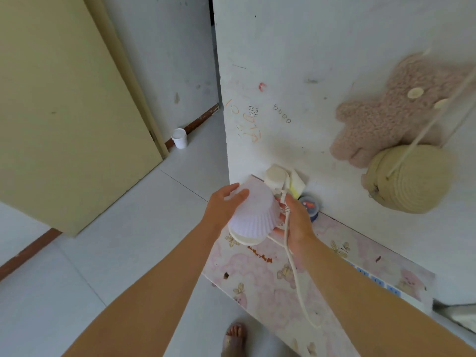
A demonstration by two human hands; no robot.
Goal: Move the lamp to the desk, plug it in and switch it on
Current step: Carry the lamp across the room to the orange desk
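Note:
A small lamp with a white pleated shade and a round cream base is tilted over the far left corner of the desk, which has a pink bear-patterned top. My left hand grips the shade from the left. My right hand is on the lamp's right side and also holds its white cord, which loops down across the desk. Whether the base touches the desk I cannot tell.
A white round object and a yellow-white sponge sit in the desk's back corner, a small blue-lidded jar beside them. A plush bear bag and a woven bag hang on the wall. An open door and a white cup are left.

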